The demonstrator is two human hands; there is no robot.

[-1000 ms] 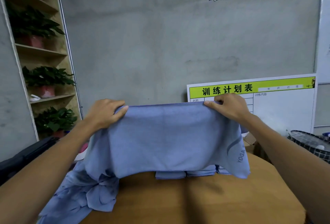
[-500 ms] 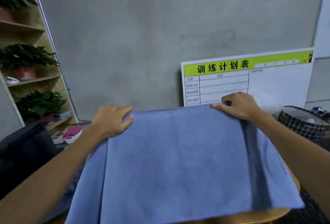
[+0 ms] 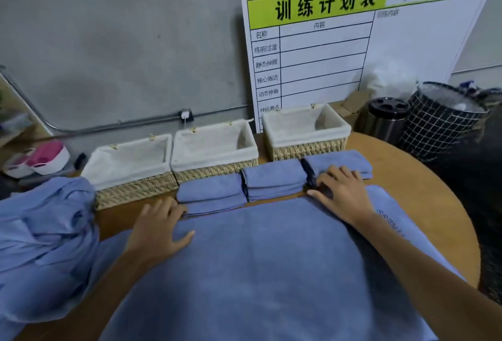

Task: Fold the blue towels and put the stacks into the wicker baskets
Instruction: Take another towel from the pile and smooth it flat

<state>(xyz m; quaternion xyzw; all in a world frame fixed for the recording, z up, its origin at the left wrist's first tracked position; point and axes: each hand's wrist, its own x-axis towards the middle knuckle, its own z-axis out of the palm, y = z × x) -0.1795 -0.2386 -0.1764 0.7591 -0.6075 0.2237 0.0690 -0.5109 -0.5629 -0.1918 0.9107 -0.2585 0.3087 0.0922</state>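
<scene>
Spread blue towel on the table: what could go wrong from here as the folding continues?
The spread towel has its far edge right against the three folded stacks; the left hand and right hand rest there, so a fold could drag or topple them. The near and right edges seem to overhang the round table, so it might slide off. The unfolded pile crowds the left basket and could snag.

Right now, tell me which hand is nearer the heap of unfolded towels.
Left. The left hand rests flat on the spread towel just beside the heap; the right hand lies far across it.
</scene>
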